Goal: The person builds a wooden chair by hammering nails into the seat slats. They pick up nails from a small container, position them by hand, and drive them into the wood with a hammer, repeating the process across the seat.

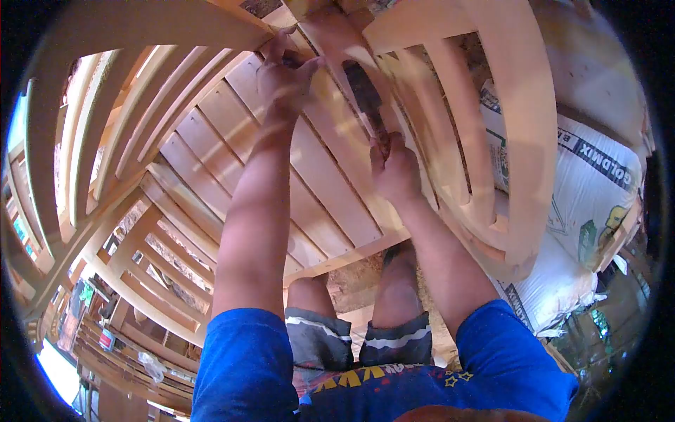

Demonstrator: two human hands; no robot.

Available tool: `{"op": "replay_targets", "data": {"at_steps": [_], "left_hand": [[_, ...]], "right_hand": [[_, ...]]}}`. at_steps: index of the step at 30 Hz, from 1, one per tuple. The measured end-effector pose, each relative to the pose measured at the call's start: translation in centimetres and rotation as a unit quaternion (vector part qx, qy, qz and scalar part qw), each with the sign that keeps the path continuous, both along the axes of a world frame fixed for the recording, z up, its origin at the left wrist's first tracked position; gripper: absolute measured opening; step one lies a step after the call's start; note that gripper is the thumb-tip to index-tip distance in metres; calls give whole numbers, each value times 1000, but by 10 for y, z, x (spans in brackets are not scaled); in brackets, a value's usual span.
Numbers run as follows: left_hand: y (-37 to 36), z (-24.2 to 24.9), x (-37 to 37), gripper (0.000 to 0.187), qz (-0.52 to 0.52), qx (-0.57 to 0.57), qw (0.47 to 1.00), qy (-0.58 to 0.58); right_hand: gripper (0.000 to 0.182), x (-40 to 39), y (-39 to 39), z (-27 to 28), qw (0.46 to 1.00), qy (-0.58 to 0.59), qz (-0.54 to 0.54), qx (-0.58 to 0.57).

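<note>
My right hand (399,172) is wrapped round the narrow handle of a hand tool (364,88) with a long, dark head. The head points away from me, over the wooden slats beside the right-hand frame. My left hand (285,88) reaches to the far corner of a slatted wooden bench seat (281,169), its thumb stretched out to the right and a finger pointing up along the wood. A dark patch shows between its thumb and fingers; I cannot tell what it is.
A curved wooden armrest frame (531,141) rises on the right, with white printed sacks (594,190) beyond it. Upright slats (130,119) stand on the left. Another slatted wooden piece (158,271) lies lower left. My legs (397,295) are at the seat's near edge.
</note>
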State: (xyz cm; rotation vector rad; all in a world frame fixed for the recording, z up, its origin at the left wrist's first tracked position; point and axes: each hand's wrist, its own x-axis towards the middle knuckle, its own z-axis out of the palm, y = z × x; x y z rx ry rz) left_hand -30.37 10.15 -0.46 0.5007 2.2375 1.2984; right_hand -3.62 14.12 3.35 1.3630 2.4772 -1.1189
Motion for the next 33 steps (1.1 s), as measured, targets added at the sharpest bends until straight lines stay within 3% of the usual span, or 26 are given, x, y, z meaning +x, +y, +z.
{"op": "replay_targets", "data": {"at_steps": [3,9,12,15,20,24,27,33], "left_hand": [[3,5,6,73,26,-102,994,35],[-2,-7,13,81,36,-19,999,29],[-7,-18,15,74,55,-3,996,69],[-1,-24,-4,49,7,-5,955,296],[15,-1,-14,25,80,-86,966,231],[20,3,-9,24,110,-120,960,230],[15,1,-10,23,91,-62,958,266],[11,4,-8,22,96,-59,971,212]], "right_hand": [[39,-1,1,4,1000,-7,0,-4],[38,-1,2,0,1000,-12,-3,-11],[38,-1,3,4,1000,-9,-9,-28],[37,2,2,2,1000,0,-7,-16],[36,-1,3,5,999,-17,-17,-33],[36,0,2,2,1000,-10,-14,-15],[36,-2,3,1,1000,3,-17,-13],[37,-3,3,3,999,-24,-8,-20]]}}
